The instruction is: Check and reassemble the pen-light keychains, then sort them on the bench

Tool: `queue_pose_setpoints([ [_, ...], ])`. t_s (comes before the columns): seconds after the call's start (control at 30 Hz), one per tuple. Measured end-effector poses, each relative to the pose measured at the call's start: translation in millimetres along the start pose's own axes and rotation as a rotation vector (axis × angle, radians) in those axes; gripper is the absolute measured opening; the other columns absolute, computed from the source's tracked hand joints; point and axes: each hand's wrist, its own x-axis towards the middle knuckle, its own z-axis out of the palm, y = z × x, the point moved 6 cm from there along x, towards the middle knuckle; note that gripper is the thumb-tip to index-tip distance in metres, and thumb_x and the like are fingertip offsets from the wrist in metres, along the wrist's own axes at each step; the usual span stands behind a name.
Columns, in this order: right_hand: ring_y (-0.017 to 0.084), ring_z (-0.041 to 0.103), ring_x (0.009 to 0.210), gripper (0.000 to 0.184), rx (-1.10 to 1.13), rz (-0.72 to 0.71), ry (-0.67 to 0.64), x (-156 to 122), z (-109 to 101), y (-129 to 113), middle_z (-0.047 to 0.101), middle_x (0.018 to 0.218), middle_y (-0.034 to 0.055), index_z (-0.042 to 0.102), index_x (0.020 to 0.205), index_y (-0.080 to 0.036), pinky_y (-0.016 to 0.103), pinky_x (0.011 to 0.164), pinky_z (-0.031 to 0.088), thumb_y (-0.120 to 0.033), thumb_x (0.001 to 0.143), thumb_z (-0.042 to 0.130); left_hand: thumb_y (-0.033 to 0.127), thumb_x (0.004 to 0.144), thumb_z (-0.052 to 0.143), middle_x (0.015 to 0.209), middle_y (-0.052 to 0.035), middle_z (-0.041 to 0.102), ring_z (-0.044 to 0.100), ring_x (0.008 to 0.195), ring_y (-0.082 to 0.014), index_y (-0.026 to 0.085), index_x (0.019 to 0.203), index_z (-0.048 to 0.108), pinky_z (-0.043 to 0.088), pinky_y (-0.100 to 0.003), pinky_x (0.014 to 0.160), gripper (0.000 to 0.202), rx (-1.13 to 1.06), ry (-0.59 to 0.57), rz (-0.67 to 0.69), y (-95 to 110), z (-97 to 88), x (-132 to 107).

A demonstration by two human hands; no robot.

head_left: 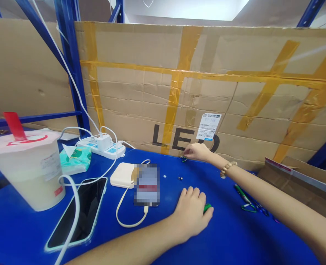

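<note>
Green piece (207, 207), one, at left hand (192, 211); one shiny bit (183, 159), right hand (197, 151)

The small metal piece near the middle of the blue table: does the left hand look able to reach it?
Probably yes: the metal piece lies just beyond the left hand, with nothing visible between them, though that hand may first need to leave the green item it partly covers.

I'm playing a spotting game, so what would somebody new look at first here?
Probably the big cup with a red straw, up close at the picture's left edge. Next, the cardboard behind the blue table, with yellow tape and big black letters. Then the left hand over a green thing in front, and the right hand farther back, beside the cardboard.
</note>
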Motion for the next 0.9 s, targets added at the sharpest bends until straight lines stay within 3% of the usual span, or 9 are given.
queue_pose_setpoints([
  [0.1,0.019,0.063,0.088,0.025,-0.028,0.071,0.003,8.4,9.5,6.9,0.070,0.095,0.0009,0.070,0.094,-0.026,0.023,0.064,0.043,-0.034,0.074,0.057,0.036,0.086,0.039,0.095,-0.0088,0.060,0.052,0.097,-0.0250,0.014,0.090,0.058,0.041,-0.040,0.084,0.029,-0.001,-0.005,-0.003,-0.4,1.2,0.0],
  [0.23,0.018,0.063,0.088,0.027,-0.066,0.078,-0.022,18.3,19.9,-2.5,0.070,0.093,-0.0009,0.069,0.095,-0.027,0.022,0.062,0.043,-0.034,0.071,0.058,0.037,0.086,0.040,0.096,-0.0092,0.061,0.052,0.098,-0.0253,0.013,0.091,0.058,0.042,-0.041,0.085,0.030,-0.004,0.004,-0.001,-1.7,3.3,0.8],
  [0.53,0.024,0.063,0.083,0.022,-0.176,0.168,-0.052,30.7,20.5,-19.5,0.070,0.088,0.0088,0.071,0.080,-0.019,0.028,0.066,0.044,-0.029,0.060,0.067,0.038,0.086,0.039,0.096,-0.0097,0.061,0.052,0.097,-0.0252,0.013,0.091,0.058,0.042,-0.040,0.085,0.032,-0.004,0.002,0.004,-2.2,3.6,0.8],
  [0.9,0.022,0.064,0.084,0.019,-0.110,0.202,-0.054,30.1,28.6,-12.2,0.070,0.087,0.0048,0.072,0.080,-0.022,0.026,0.064,0.046,-0.028,0.063,0.065,0.039,0.087,0.038,0.095,-0.0098,0.060,0.051,0.097,-0.0251,0.013,0.091,0.058,0.041,-0.039,0.085,0.032,-0.002,-0.009,0.003,-2.0,2.6,0.3],
])
